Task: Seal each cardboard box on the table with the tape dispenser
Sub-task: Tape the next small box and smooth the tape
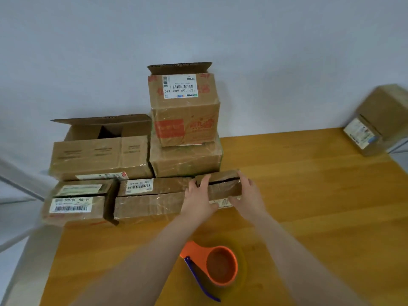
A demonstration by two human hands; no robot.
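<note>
On the table (pixel 309 195), left hand (pixel 198 196) and right hand (pixel 248 193) clasp opposite ends of a small cardboard box (pixel 221 187), fingers (pixel 204 181) curled over its top; tape dispenser (pixel 218 266) lies apart.

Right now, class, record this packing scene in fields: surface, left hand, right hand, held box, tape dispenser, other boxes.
surface: wooden table
left hand: grips the small box at its left end
right hand: grips its right end
small box: dark gap along top seam
tape dispenser: orange, lies on table between the forearms, untouched
other boxes: stack at left with an open box; lone box far right
</note>
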